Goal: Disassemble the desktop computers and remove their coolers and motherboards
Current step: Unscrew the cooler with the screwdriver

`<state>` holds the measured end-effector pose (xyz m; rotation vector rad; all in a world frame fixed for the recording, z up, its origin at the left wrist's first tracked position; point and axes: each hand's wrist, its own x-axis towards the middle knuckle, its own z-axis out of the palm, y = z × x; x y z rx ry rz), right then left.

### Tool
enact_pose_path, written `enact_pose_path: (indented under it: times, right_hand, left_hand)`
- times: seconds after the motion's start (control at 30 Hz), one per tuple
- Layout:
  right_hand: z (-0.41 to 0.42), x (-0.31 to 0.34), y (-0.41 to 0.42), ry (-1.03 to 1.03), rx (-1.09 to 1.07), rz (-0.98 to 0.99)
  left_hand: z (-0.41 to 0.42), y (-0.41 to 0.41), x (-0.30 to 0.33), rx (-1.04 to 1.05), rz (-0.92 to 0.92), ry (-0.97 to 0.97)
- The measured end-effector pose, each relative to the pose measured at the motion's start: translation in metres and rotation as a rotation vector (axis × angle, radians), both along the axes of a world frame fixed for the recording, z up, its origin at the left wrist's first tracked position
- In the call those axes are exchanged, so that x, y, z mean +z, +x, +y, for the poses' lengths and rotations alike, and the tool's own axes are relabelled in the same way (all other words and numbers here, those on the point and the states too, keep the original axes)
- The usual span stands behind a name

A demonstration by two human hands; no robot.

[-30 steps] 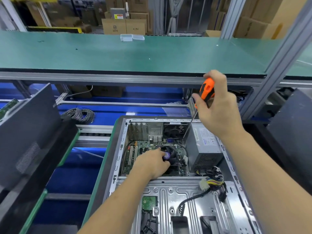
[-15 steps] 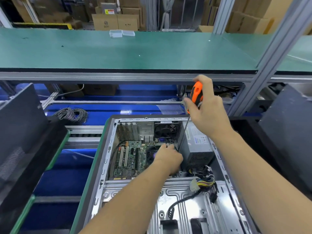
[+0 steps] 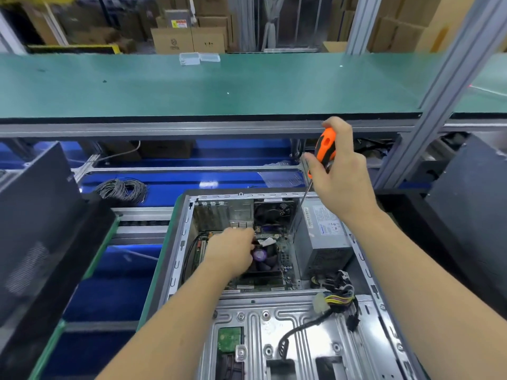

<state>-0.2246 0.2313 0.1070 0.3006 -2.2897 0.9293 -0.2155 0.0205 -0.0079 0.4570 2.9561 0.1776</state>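
Note:
An open desktop case [image 3: 178, 242] lies on its side in front of me. Inside it sits the green motherboard [image 3: 284, 260] with the black cooler [image 3: 260, 255], whose fan hub bears a purple label. My left hand [image 3: 230, 250] reaches into the case, with its fingers curled round the cooler's upper left corner and the fingertips hidden. Above the case's far right corner, my right hand [image 3: 343, 176] grips an orange and black screwdriver [image 3: 325, 149]. Its shaft points down toward the gap between the rear fan [image 3: 274, 212] and the grey power supply [image 3: 321, 237].
A bundle of power cables [image 3: 337, 296] lies over the drive cage, where a green drive board [image 3: 230, 338] shows. A black panel [image 3: 35, 215] leans at the left and a black case [image 3: 472, 201] stands at the right. A green bench [image 3: 219, 86] and a slanting aluminium post [image 3: 428, 105] are ahead.
My left hand has shifted from the cooler's upper right to its upper left. My right hand and the screwdriver have stayed above the far right corner.

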Motion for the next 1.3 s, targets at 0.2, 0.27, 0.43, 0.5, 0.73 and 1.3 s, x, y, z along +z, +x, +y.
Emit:
enact_pose_path:
  times: [0.2, 0.27, 0.43, 0.5, 0.73, 1.3]
  right_hand:
    - [-0.003, -0.01, -0.004, 0.004, -0.002, -0.017]
    - [-0.002, -0.01, -0.005, -0.012, -0.002, -0.014]
    - [-0.004, -0.009, -0.007, 0.016, -0.019, -0.02]
    - [-0.005, -0.007, -0.007, 0.019, -0.015, -0.049]
    - [-0.026, 0.04, -0.024, 0.452, -0.367, -0.037]
    - [-0.039, 0.115, -0.053, 1.105, 0.107, -0.687]
  left_hand:
    - [-0.004, 0.004, -0.026, 0.263, -0.067, 0.24]
    - [-0.005, 0.001, -0.028, 0.331, -0.057, 0.275]
    - [-0.009, -0.003, -0.03, 0.448, -0.079, 0.306]
    - [-0.011, -0.004, -0.032, 0.443, -0.11, 0.311]
    - [-0.009, -0.005, -0.031, 0.342, -0.166, 0.384]
    - [-0.006, -0.003, -0.027, 0.328, -0.178, 0.33]
